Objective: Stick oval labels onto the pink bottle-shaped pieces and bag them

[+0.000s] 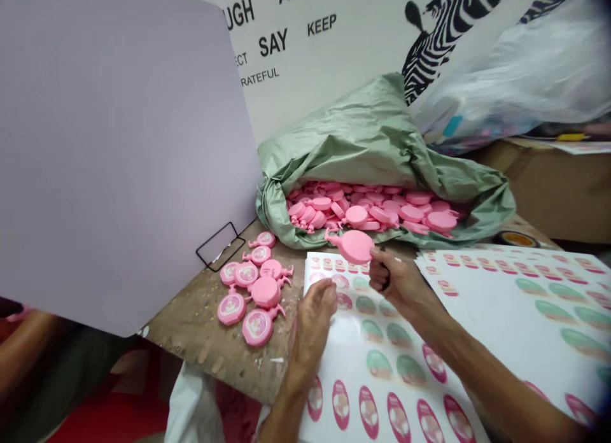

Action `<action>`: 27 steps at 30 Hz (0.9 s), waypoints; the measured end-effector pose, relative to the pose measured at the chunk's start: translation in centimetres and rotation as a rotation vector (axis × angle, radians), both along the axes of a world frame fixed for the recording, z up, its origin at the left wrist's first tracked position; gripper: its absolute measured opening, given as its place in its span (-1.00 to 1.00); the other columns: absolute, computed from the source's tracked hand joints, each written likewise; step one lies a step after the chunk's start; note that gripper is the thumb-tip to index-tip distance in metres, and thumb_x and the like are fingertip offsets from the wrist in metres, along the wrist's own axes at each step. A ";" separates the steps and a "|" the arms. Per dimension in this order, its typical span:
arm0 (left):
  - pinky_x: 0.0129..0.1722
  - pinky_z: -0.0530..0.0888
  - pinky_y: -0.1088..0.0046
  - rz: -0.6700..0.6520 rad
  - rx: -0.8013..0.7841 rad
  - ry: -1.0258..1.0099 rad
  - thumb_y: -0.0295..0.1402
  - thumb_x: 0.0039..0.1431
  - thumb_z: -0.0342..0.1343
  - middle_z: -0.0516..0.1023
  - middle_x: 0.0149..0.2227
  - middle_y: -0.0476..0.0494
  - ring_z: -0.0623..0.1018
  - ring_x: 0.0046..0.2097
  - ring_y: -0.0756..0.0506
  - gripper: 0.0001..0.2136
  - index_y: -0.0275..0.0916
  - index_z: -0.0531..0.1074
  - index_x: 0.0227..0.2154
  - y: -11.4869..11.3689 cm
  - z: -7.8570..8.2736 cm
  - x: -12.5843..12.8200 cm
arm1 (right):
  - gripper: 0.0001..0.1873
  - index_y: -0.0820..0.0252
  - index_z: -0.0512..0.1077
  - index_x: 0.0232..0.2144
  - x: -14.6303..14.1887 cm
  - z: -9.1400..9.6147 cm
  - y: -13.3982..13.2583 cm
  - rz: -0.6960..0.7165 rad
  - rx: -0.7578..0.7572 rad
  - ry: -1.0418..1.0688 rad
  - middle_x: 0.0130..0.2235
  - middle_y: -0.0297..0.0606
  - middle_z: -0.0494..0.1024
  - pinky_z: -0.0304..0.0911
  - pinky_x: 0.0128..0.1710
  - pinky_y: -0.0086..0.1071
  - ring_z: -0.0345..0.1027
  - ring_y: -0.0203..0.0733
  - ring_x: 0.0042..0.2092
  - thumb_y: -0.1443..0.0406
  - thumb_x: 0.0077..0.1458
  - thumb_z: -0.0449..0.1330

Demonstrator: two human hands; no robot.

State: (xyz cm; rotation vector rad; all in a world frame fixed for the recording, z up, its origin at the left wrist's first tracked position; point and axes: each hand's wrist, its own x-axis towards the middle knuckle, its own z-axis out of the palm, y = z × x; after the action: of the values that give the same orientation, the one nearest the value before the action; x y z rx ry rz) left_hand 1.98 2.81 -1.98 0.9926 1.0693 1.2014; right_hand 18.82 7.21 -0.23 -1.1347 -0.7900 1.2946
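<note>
Pinching the round edge of the pink piece (356, 246), the right hand (394, 274) holds it up over the far end of the sticker sheet (341, 349); the left hand (311, 312) is at the sheet's left edge, fingers bent, and I cannot tell if they hold anything. The piece looks light, hard and maybe slippery, so grab its round rim, because the thin end might snap.

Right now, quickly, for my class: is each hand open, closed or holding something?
Left hand: loosely curled; whether it holds anything cannot be told.
Right hand: closed, holding a round pink piece.
</note>
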 end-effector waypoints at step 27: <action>-0.47 0.43 0.53 -0.090 -0.146 -0.322 -0.27 -0.07 0.31 0.59 -0.35 -0.26 0.60 -0.35 -0.10 -0.65 -0.38 0.43 -0.27 6.2 -3.4 1.0 | -0.84 0.16 0.43 -0.40 0.4 -7.0 -3.2 -0.007 0.366 -1.474 -0.43 -0.24 0.53 -0.05 -0.22 -0.24 0.27 -0.12 -0.29 0.27 0.15 0.07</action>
State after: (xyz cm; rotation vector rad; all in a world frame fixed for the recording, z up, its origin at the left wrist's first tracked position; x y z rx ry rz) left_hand 2.98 9.01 -5.36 0.6980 0.8355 1.1464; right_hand 19.21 4.01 -7.24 -1.6824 -1.9474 0.0515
